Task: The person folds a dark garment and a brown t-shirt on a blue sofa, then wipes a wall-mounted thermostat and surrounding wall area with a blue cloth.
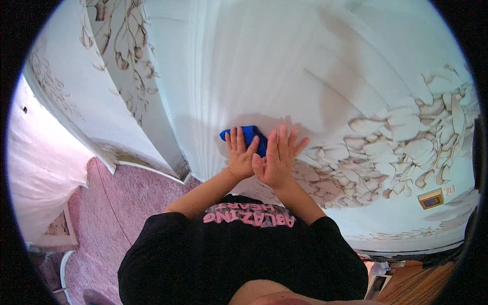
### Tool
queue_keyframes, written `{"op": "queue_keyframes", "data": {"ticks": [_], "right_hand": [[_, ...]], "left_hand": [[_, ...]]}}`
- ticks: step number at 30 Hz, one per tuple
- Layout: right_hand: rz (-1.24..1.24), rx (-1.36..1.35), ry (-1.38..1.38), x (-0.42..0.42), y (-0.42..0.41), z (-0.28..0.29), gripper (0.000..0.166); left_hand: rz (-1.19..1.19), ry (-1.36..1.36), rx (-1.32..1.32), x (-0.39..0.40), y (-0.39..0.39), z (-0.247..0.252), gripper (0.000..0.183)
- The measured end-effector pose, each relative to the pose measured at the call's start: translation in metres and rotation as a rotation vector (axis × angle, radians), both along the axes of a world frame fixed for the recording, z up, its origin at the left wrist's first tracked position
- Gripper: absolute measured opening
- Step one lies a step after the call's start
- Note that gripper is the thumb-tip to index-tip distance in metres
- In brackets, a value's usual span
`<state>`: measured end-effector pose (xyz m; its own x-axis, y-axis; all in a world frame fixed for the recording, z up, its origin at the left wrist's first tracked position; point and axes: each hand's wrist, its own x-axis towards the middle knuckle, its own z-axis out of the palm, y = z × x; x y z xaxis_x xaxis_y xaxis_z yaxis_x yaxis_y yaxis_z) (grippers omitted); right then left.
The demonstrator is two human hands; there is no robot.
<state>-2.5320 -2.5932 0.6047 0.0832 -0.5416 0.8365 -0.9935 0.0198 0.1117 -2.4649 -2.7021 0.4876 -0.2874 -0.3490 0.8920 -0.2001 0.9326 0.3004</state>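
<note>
My left hand lies with its fingers spread over a bunched blue cloth, which it holds against a pale wall surface. Beside it, my right hand has its fingers apart and its palm toward the wall. Its thumb side is close to the cloth's lower right edge; whether it touches the cloth or the wall, I cannot tell. Both hands cast shadows on the surface. A brown floral pattern spreads over the wall to the right of my hands.
On the left a projecting patterned wall edge runs down to the pink carpet. White fabric hangs at the far left. A gold-framed wall panel is fixed at the right. Brown wooden boards show at the lower right.
</note>
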Motion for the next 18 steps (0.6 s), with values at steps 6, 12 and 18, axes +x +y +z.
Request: {"op": "queue_keyframes", "data": {"ticks": [6, 12, 18], "right_hand": [[-0.074, -0.008, -0.038, 0.032, -0.057, 0.009, 0.076], [-0.01, 0.017, -0.009, 0.06, -0.107, 0.014, 0.075], [0.045, -0.041, -0.023, 0.064, -0.129, 0.031, 0.071]], "left_hand": [[0.076, 0.018, -0.032, 0.039, -0.126, 0.116, 0.076], [0.107, 0.144, -0.045, 0.063, -0.181, 0.106, 0.077], [0.04, 0.116, -0.194, 0.07, -0.159, 0.064, 0.078]]}}
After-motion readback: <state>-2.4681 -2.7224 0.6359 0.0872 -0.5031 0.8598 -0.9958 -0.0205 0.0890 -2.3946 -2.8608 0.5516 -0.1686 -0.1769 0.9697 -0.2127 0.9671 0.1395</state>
